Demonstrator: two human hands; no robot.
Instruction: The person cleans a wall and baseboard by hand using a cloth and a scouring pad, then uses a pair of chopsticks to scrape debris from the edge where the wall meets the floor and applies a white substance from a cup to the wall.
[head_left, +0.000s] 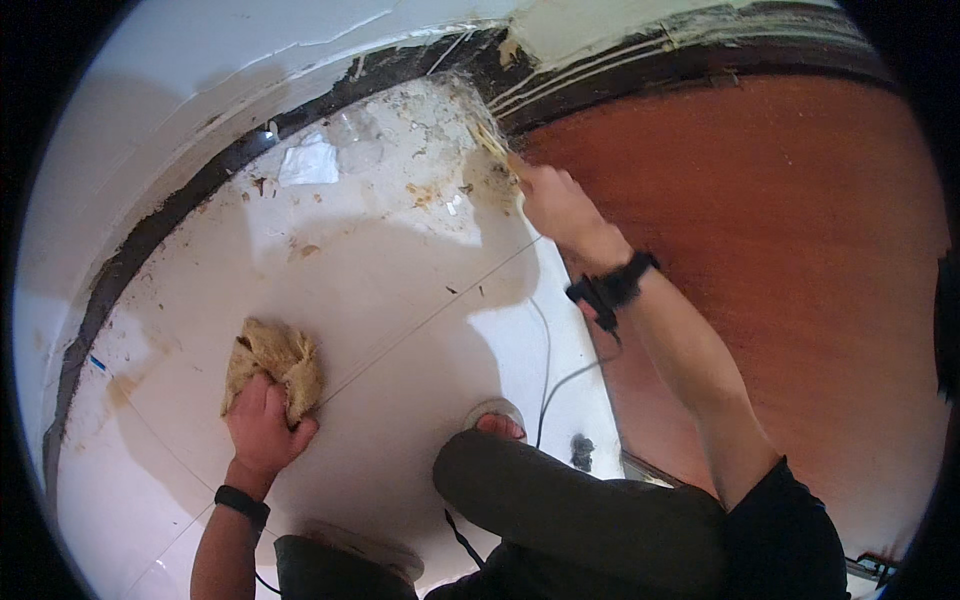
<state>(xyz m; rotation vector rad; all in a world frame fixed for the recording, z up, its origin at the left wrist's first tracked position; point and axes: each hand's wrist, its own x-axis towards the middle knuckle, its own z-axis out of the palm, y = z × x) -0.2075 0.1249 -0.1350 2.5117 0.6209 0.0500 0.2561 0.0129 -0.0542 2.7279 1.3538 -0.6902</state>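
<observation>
My left hand (266, 427) presses on a crumpled tan cloth (281, 356), its fingers gripping the near edge against the white tiled floor (390, 292). Farther off, my right hand (562, 210) is closed around a small brush-like tool (491, 142) with a yellowish end. That tool's tip is at the dirty corner of the floor, beside a reddish-brown wooden panel (750, 262). Blur and my fingers hide its handle, so its exact kind is unclear.
A white paper piece (309, 161) and a clear plastic piece (360, 142) lie near the dark, stained wall base (180, 199). Brown crumbs and stains dot the corner. A thin cable (559, 390) runs from my right wrist strap past my foot (500, 426).
</observation>
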